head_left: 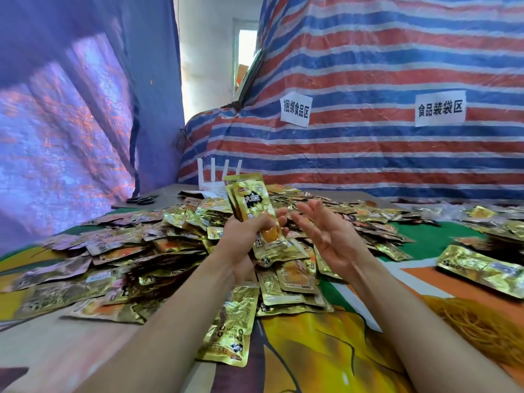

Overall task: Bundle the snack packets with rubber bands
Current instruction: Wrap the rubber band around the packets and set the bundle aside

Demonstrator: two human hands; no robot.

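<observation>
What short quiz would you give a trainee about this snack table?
1. True or false: the right hand grips the packet stack.
2. The rubber bands lie: A) at the person's left, B) at the person's right, C) on the floor.
3. Fill in: the scissors lie ___ of the pile.
Key: 1 false, the left hand grips it; 2 B; 3 left.

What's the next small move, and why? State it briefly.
Probably the right hand reaches to the rubber band pile at lower right for one band: the left hand grips a stack of packets with no visible band, and the right is open, empty.
</observation>
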